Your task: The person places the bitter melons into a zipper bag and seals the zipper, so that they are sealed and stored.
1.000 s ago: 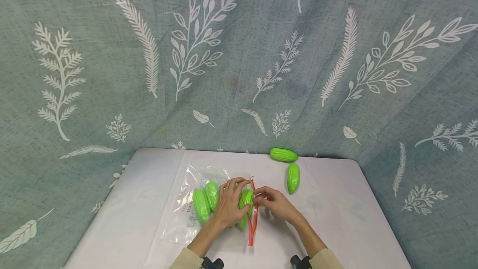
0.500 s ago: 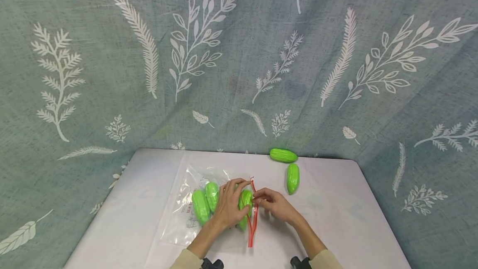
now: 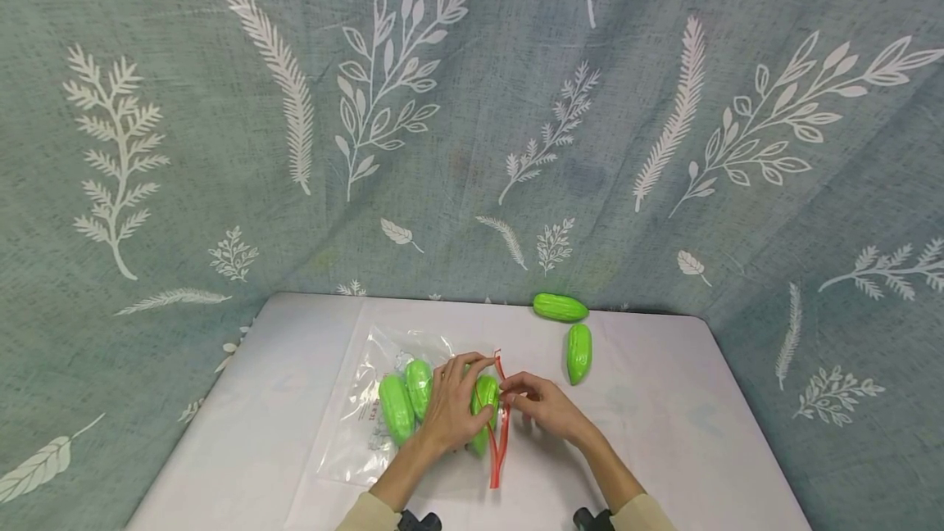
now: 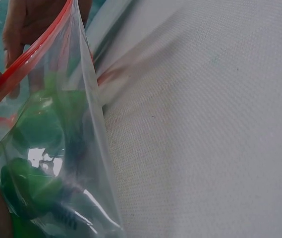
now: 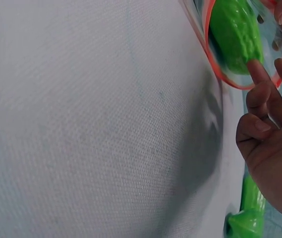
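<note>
A clear zip bag (image 3: 350, 453) with a red zip edge lies on the table, its mouth towards the right. Inside it, two glossy green cucumbers (image 3: 397, 408) lie left of my left hand (image 3: 453, 404). A third cucumber (image 5: 235, 34) sits just within the parted red rim. My left hand lies over the bag, its fingers and thumb holding the rim apart. At the mouth, my right hand (image 3: 542, 404) has its index fingertip against the end of the third cucumber, the other fingers loosely bent. Part of the bag is hidden under the left hand.
Two more green cucumbers lie at the back of the white table (image 3: 664, 400), one lengthwise (image 3: 578, 353) and one crosswise (image 3: 560, 306) by the far edge. A grey-green curtain (image 3: 472, 146) with white leaves hangs behind and around the table.
</note>
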`<move>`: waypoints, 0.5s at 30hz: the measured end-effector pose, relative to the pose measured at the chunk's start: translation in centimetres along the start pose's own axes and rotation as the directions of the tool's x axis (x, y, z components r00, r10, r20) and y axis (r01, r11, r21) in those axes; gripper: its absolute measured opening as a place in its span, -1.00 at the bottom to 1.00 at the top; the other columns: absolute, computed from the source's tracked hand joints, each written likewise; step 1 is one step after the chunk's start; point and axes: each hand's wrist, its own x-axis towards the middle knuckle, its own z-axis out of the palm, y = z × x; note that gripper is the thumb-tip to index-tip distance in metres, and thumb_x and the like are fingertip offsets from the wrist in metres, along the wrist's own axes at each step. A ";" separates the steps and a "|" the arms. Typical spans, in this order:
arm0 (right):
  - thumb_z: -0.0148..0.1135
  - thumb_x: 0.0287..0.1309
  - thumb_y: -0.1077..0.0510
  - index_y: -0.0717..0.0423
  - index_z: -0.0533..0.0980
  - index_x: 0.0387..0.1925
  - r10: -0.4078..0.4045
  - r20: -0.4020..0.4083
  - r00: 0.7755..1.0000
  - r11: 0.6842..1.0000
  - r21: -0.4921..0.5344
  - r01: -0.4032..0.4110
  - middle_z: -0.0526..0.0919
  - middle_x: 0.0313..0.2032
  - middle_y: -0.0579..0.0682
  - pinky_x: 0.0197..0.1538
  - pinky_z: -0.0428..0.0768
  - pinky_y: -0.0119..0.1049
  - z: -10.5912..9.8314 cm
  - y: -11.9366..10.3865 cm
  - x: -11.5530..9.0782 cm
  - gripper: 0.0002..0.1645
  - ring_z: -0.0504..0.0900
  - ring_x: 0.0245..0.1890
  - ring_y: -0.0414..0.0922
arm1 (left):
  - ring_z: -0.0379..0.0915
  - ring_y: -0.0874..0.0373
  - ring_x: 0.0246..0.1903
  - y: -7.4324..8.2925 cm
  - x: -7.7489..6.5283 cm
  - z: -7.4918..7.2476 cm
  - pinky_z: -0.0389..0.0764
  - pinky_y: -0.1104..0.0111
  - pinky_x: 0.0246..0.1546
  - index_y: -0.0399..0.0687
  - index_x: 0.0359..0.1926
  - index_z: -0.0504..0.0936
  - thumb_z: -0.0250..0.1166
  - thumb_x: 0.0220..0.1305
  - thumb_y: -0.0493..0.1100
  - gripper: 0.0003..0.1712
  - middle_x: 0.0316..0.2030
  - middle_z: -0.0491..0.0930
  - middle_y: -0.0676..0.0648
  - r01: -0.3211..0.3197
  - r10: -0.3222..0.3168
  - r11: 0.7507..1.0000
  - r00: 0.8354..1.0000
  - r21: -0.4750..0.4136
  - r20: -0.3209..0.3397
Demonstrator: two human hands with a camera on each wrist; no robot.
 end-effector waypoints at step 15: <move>0.12 0.41 0.14 0.10 0.55 0.15 -0.020 -0.005 1.000 1.000 0.015 0.020 0.69 -0.03 0.07 -0.28 0.57 -0.07 -0.4 -0.5 -0.1 -0.65 0.62 -0.10 0.22 | 0.30 0.07 0.25 -0.2 0.1 0.1 0.27 0.03 0.17 0.16 0.36 0.44 0.34 -0.08 0.00 -0.15 0.22 0.38 0.01 -0.006 0.006 1.000 1.000 0.017 -0.006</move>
